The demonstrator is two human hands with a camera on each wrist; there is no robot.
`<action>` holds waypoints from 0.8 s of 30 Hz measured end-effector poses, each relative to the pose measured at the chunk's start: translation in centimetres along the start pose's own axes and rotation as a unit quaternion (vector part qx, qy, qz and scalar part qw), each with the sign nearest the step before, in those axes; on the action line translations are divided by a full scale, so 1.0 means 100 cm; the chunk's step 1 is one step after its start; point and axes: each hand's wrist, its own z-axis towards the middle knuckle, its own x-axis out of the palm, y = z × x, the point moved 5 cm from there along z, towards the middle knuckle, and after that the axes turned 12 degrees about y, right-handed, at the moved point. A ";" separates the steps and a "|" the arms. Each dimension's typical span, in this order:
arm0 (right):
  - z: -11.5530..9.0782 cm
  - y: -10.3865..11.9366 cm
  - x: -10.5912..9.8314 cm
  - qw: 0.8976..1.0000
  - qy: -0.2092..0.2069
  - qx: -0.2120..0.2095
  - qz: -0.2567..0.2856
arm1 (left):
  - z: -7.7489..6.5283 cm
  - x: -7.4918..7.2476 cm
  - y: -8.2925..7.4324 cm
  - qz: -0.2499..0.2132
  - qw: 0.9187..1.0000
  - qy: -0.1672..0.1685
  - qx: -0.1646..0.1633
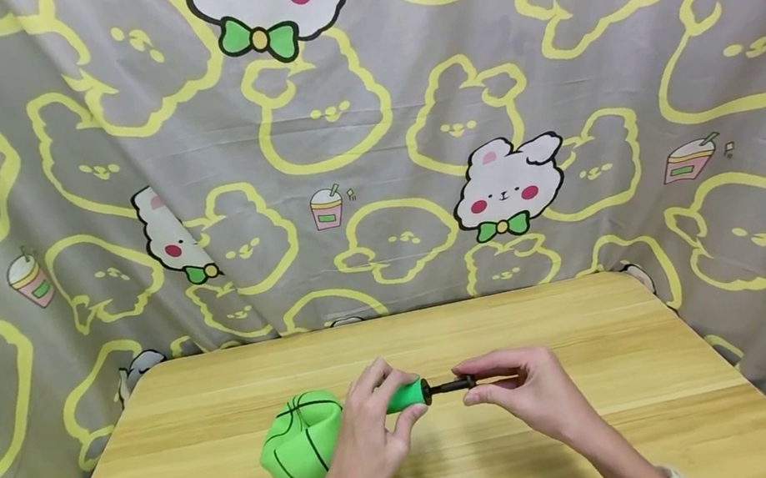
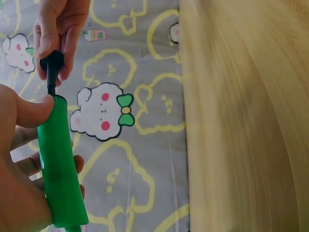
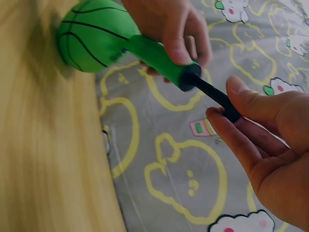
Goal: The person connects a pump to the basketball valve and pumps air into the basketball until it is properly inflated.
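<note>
A green hand pump [image 2: 60, 159] with a black end cap lies in my left hand [image 1: 372, 427], whose fingers and thumb wrap its barrel. Thumb and fingers of my right hand [image 1: 530, 388] pinch the black pump handle [image 3: 231, 114]; part of the black rod shows between handle and barrel. Left of the pump, a green ball [image 1: 298, 456] with black lines, dented and partly deflated in the head view, is at the barrel's far end. My left hand hides where pump and ball meet in the head view.
Both hands are over a light wood-grain table [image 1: 190, 406]. Behind it and along both sides hangs a grey curtain [image 1: 403, 176] printed with yellow outlines and white cartoon animals.
</note>
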 end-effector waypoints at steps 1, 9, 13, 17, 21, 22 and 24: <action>0.000 -0.001 0.002 1.000 -0.002 0.002 0.003 | 0.000 0.000 0.000 0.001 1.000 0.000 0.001; 0.001 -0.009 0.020 1.000 -0.005 -0.004 0.015 | 0.001 0.005 -0.004 0.014 1.000 0.011 0.016; 0.002 -0.009 0.024 1.000 -0.002 -0.008 0.014 | 0.001 0.005 -0.005 0.017 1.000 0.016 0.012; 0.002 -0.009 0.024 1.000 0.002 0.007 0.017 | 0.000 0.005 -0.003 0.017 1.000 0.021 0.006; 0.002 -0.008 0.022 0.999 0.010 0.027 0.021 | 0.000 0.005 -0.002 0.014 1.000 0.026 0.001; 0.002 -0.007 0.021 0.999 0.012 0.029 0.022 | 0.000 0.005 -0.002 0.012 1.000 0.027 0.000; 0.002 -0.006 0.019 0.999 0.019 0.030 0.023 | 0.000 0.005 -0.002 0.009 1.000 0.028 -0.001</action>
